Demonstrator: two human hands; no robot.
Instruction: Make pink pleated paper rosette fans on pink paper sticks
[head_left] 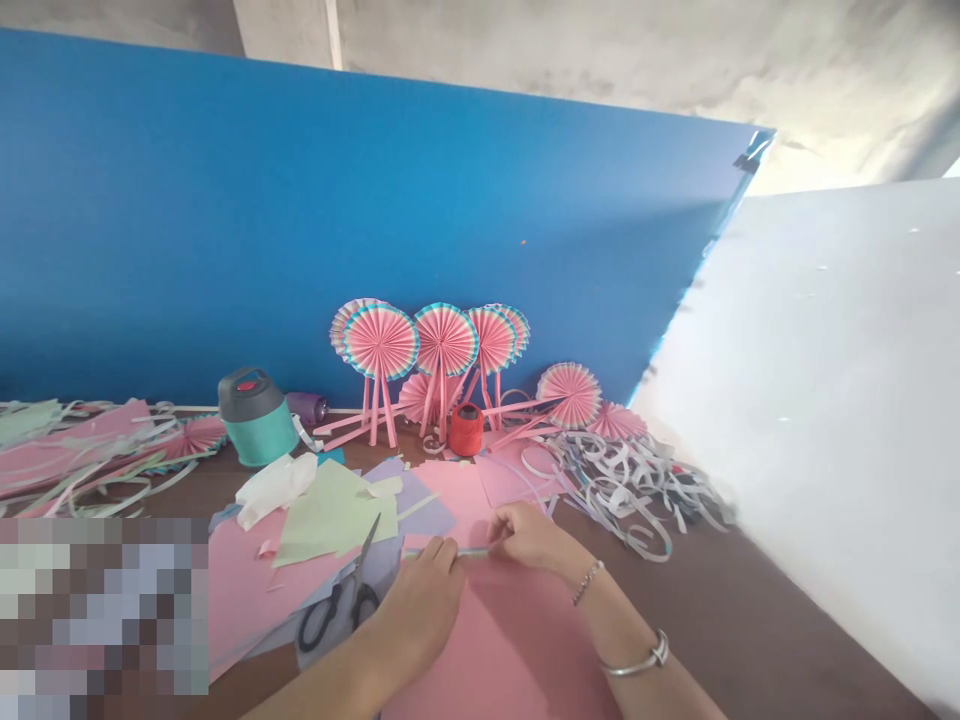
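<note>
A large pink paper sheet (525,640) lies in front of me, with a narrow pale and bluish striped band (472,552) along its far edge. My left hand (424,605) is closed over the left part of that edge, fingers bent and pressed on the paper. Farther right, the fingers of my right hand (525,537) are curled in a pinch at the same edge; the fingertips are partly hidden. Black-handled scissors (360,580) lie blades apart just left of my left hand, on pink, lilac and pale green paper (326,512).
Pleated pink paper fans (379,342) on sticks lean against the blue panel (375,200). A red thread spool (466,432) stands before them. Left are a teal container (259,425) and crumpled white tissue (277,488). Curled paper strips (622,480) are heaped at right.
</note>
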